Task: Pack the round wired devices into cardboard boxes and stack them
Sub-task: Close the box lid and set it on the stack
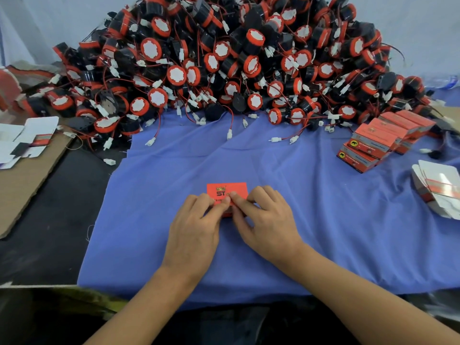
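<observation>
Left grip (196, 220) & right grip (266, 220) both clasp the red box (227, 191), fingers curled over its near half, index tips meeting on top by the logo. Box sits on the blue cloth (323, 220) right under the fingertips. Prob tucking the near flap; can't tell if a device is inside or if the flap is fully in

Risks, L to R:

- Far left of left grip: flat box blanks (25, 138) lie loose on a cardboard sheet (25, 183). A careless reach that way could scatter them
- Beyond left grip: white connectors (150, 141) on red wires trail out onto the cloth. Grabbing the next unit could snag one & drag several devices along
- At the grips: thin card under 2 pressing hands. Too much push likely dents the lid; too little leaves the flap half in, so the box pops open once stacked. A wire caught in the flap would get pinched, but that spot is hidden by fingers
- Beyond both grips: pile of round wired devices (236, 58) is tall, steep & tangled, w/ bare cloth between its foot and the box. Tugging the cloth or a knotted wire could start a slide
- Right of & beyond right grip: stack of packed boxes (380, 140) sits stepped, not squared. Adding this box off-centre could topple a row
- Further right, nearer: fanned blanks (438, 188), easy to knock when carrying the box across
</observation>
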Demonstrator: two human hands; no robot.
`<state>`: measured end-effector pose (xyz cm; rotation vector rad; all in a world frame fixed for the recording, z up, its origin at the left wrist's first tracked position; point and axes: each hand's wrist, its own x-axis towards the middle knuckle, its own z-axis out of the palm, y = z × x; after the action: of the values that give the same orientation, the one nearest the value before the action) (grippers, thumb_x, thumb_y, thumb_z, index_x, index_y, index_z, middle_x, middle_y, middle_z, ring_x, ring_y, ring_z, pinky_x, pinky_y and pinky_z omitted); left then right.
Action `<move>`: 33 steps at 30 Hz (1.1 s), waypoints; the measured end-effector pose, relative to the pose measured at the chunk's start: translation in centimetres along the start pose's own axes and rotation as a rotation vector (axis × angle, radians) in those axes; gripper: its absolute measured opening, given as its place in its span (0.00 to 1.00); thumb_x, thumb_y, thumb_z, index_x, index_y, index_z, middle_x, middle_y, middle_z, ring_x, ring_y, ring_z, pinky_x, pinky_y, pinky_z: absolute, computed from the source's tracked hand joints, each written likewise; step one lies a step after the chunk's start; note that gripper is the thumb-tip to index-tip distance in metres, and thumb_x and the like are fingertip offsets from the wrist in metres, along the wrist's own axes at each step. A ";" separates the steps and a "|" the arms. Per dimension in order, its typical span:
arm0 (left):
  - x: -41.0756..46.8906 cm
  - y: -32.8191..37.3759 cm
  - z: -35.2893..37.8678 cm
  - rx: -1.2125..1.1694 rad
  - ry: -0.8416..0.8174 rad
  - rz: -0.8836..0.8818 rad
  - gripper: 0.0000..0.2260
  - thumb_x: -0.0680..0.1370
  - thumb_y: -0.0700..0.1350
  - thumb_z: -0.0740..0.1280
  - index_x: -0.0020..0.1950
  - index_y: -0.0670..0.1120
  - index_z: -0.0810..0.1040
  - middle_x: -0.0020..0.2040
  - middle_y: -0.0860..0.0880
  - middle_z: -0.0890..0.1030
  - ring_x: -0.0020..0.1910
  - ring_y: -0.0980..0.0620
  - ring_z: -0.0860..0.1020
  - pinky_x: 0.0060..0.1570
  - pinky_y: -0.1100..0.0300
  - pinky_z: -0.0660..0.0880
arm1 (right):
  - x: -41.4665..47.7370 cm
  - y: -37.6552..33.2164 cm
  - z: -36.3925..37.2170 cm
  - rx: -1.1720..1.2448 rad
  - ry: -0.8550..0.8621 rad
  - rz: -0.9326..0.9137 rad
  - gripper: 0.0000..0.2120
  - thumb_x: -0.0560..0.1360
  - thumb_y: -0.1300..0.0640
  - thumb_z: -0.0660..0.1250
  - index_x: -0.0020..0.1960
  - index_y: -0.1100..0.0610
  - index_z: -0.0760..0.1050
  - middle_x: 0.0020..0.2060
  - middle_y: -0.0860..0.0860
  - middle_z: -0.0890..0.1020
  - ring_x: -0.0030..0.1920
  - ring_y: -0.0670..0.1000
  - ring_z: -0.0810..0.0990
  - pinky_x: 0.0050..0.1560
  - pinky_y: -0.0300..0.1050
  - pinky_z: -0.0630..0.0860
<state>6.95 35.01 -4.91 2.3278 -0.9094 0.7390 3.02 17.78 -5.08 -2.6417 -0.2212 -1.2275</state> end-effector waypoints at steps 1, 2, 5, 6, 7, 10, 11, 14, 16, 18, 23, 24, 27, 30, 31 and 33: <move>0.0 0.0 0.0 -0.027 -0.007 -0.012 0.10 0.79 0.40 0.70 0.60 0.43 0.85 0.48 0.47 0.79 0.46 0.43 0.77 0.40 0.48 0.79 | 0.0 -0.1 0.1 0.035 -0.013 0.023 0.11 0.78 0.58 0.71 0.58 0.60 0.85 0.39 0.54 0.76 0.36 0.55 0.73 0.35 0.52 0.74; 0.1 -0.1 0.0 -0.052 -0.017 -0.024 0.10 0.80 0.39 0.70 0.61 0.44 0.85 0.51 0.47 0.79 0.48 0.43 0.77 0.43 0.48 0.79 | -0.1 -0.1 0.1 0.079 -0.036 0.056 0.11 0.78 0.58 0.71 0.59 0.59 0.84 0.41 0.54 0.77 0.37 0.54 0.74 0.36 0.51 0.75; 0.3 -0.2 0.2 -0.155 -0.064 -0.088 0.15 0.79 0.37 0.72 0.66 0.45 0.83 0.62 0.45 0.75 0.57 0.45 0.75 0.60 0.61 0.74 | 0.1 -0.1 0.0 0.232 -0.170 0.233 0.16 0.79 0.55 0.70 0.66 0.54 0.78 0.53 0.50 0.73 0.40 0.50 0.77 0.39 0.50 0.79; 0.5 -0.3 0.2 -0.210 -0.067 -0.129 0.17 0.79 0.35 0.72 0.66 0.45 0.82 0.64 0.44 0.73 0.58 0.48 0.75 0.64 0.66 0.70 | 0.1 0.0 -0.1 0.275 -0.206 0.301 0.18 0.79 0.53 0.70 0.67 0.52 0.75 0.55 0.48 0.71 0.40 0.49 0.78 0.40 0.50 0.80; 0.8 -0.4 0.2 -0.276 -0.070 -0.182 0.18 0.78 0.34 0.72 0.68 0.45 0.81 0.65 0.44 0.71 0.58 0.51 0.75 0.65 0.68 0.69 | 0.2 0.1 -0.2 0.312 -0.224 0.364 0.19 0.79 0.52 0.70 0.68 0.51 0.73 0.56 0.47 0.70 0.40 0.48 0.79 0.42 0.49 0.80; 1.6 -0.8 0.2 -0.521 -0.095 -0.411 0.23 0.78 0.33 0.71 0.71 0.47 0.75 0.59 0.51 0.76 0.53 0.65 0.79 0.57 0.72 0.74 | 0.5 0.4 -0.2 0.400 -0.214 0.516 0.21 0.78 0.51 0.71 0.68 0.51 0.72 0.57 0.45 0.72 0.46 0.45 0.80 0.50 0.40 0.79; 1.9 -0.8 0.2 -0.597 -0.115 -0.484 0.22 0.78 0.33 0.71 0.69 0.48 0.74 0.56 0.54 0.78 0.51 0.69 0.80 0.55 0.73 0.75 | 0.6 0.5 -0.3 0.425 -0.196 0.561 0.21 0.77 0.52 0.72 0.68 0.51 0.73 0.56 0.45 0.74 0.47 0.44 0.79 0.52 0.36 0.78; 3.3 0.1 0.9 -0.765 -0.184 -0.574 0.20 0.77 0.32 0.72 0.63 0.51 0.74 0.55 0.58 0.81 0.51 0.69 0.81 0.57 0.67 0.78 | 1.1 1.1 -0.4 0.484 -0.080 0.673 0.18 0.76 0.57 0.74 0.65 0.52 0.78 0.51 0.46 0.80 0.49 0.42 0.80 0.52 0.36 0.78; 4.4 1.3 1.5 -0.819 -0.223 -0.540 0.21 0.77 0.34 0.73 0.63 0.55 0.76 0.58 0.60 0.82 0.56 0.67 0.80 0.55 0.71 0.77 | 1.2 1.7 -0.8 0.503 0.028 0.767 0.16 0.75 0.59 0.74 0.62 0.49 0.80 0.49 0.44 0.81 0.48 0.43 0.81 0.51 0.36 0.78; 5.8 2.8 2.5 -0.875 -0.237 -0.482 0.23 0.77 0.34 0.72 0.65 0.58 0.76 0.61 0.61 0.81 0.60 0.66 0.79 0.53 0.75 0.74 | 1.1 2.6 -1.7 0.520 0.122 0.838 0.17 0.76 0.60 0.73 0.60 0.44 0.79 0.49 0.43 0.81 0.49 0.44 0.81 0.51 0.34 0.77; 9.5 7.7 6.4 -1.039 -0.308 -0.428 0.25 0.79 0.32 0.69 0.72 0.49 0.71 0.67 0.58 0.77 0.67 0.65 0.75 0.57 0.74 0.72 | 1.5 6.7 -4.8 0.500 0.414 1.032 0.18 0.75 0.67 0.68 0.59 0.48 0.81 0.51 0.46 0.85 0.48 0.40 0.82 0.48 0.28 0.74; 10.2 8.9 7.4 -1.080 -0.327 -0.426 0.24 0.79 0.32 0.69 0.71 0.50 0.71 0.67 0.58 0.77 0.68 0.64 0.74 0.59 0.73 0.72 | 1.5 7.7 -5.4 0.484 0.453 1.065 0.18 0.75 0.67 0.67 0.60 0.51 0.82 0.51 0.46 0.85 0.47 0.42 0.82 0.48 0.29 0.74; 12.1 12.0 10.2 -1.174 -0.399 -0.401 0.23 0.79 0.31 0.66 0.65 0.56 0.72 0.64 0.63 0.77 0.70 0.63 0.72 0.59 0.76 0.70 | 1.5 10.6 -6.7 0.412 0.520 1.109 0.20 0.74 0.67 0.65 0.61 0.51 0.82 0.51 0.45 0.86 0.48 0.44 0.83 0.48 0.32 0.76; 14.0 14.2 13.3 -1.142 -0.518 -0.374 0.24 0.79 0.31 0.62 0.70 0.52 0.72 0.69 0.57 0.76 0.70 0.62 0.71 0.64 0.71 0.69 | 0.7 13.1 -7.1 0.340 0.531 1.168 0.21 0.74 0.68 0.64 0.62 0.54 0.82 0.53 0.48 0.86 0.50 0.46 0.83 0.54 0.39 0.79; 14.5 14.7 14.2 -1.084 -0.564 -0.351 0.24 0.79 0.31 0.61 0.72 0.50 0.72 0.71 0.52 0.74 0.70 0.62 0.70 0.66 0.68 0.68 | 0.4 13.7 -7.1 0.315 0.500 1.200 0.21 0.74 0.68 0.63 0.63 0.55 0.81 0.54 0.49 0.85 0.50 0.47 0.83 0.56 0.42 0.79; 15.1 15.6 16.2 -0.943 -0.671 -0.320 0.25 0.80 0.34 0.59 0.77 0.49 0.68 0.73 0.47 0.68 0.63 0.63 0.71 0.64 0.70 0.68 | -0.4 14.8 -6.9 0.259 0.411 1.250 0.21 0.72 0.69 0.63 0.61 0.55 0.82 0.51 0.50 0.86 0.49 0.47 0.83 0.56 0.45 0.79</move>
<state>9.75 8.18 -2.40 1.7397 -0.8402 -0.5611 1.09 1.68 -3.01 -1.6194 1.0693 -1.0520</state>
